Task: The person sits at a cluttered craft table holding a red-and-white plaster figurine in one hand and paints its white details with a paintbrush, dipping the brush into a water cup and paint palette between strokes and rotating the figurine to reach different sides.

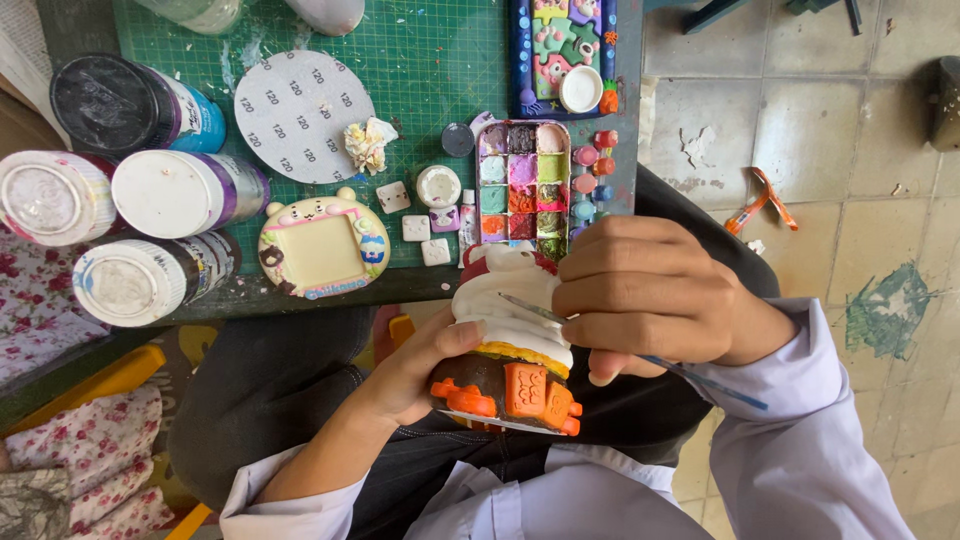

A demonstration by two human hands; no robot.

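Observation:
My left hand [405, 380] cups a cake-shaped figurine [510, 340] from below, over my lap. The figurine has white swirls on top, a yellow band, a dark brown base and orange pieces along the bottom. My right hand [650, 295] pinches a thin paintbrush [700, 380] with a blue handle. The brush tip rests on the white swirl. Just beyond the figurine, at the table's near edge, lies a paint palette [522, 180] with several coloured wells.
A green cutting mat [430, 60] covers the table. On it lie a round sandpaper disc [300, 115], a cream frame-shaped figurine [325, 245], small white tiles [415, 228] and a colourful puzzle-like tray [562, 50]. Three white-lidded jars [150, 235] lie at left. Tiled floor [830, 150] at right.

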